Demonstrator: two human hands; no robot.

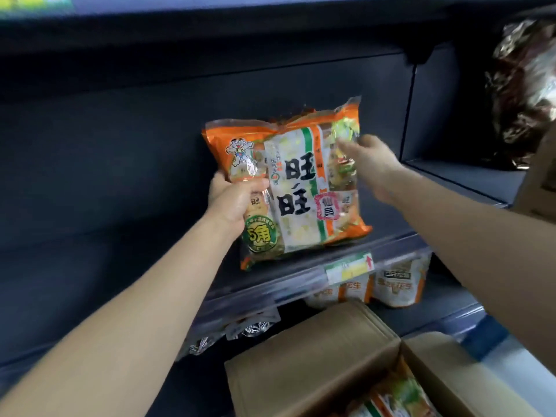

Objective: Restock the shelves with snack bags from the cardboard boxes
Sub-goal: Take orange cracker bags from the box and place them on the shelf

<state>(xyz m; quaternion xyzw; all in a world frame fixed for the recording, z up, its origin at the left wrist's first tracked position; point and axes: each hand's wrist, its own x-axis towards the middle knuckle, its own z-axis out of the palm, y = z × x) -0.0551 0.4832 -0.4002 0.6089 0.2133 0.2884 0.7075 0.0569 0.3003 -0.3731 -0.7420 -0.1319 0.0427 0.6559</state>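
On front edge of shelf (pixel 270 285), slide bag (pixel 301 182) back squarely, left hand (pixel 231 200) clenched round its lower corner, right hand (pixel 373 167) on upper right, hold too blurred to tell; set bottom flat, label outward.

The snack bag (pixel 301 188) is orange with a white panel, green stripe and black characters. The shelf (pixel 120 145) is dark grey; the cardboard box (pixel 316 356) is plain brown.

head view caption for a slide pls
Left hand grips an orange rice cracker bag at a dark shelf, right hand touching its right side, above an open cardboard box
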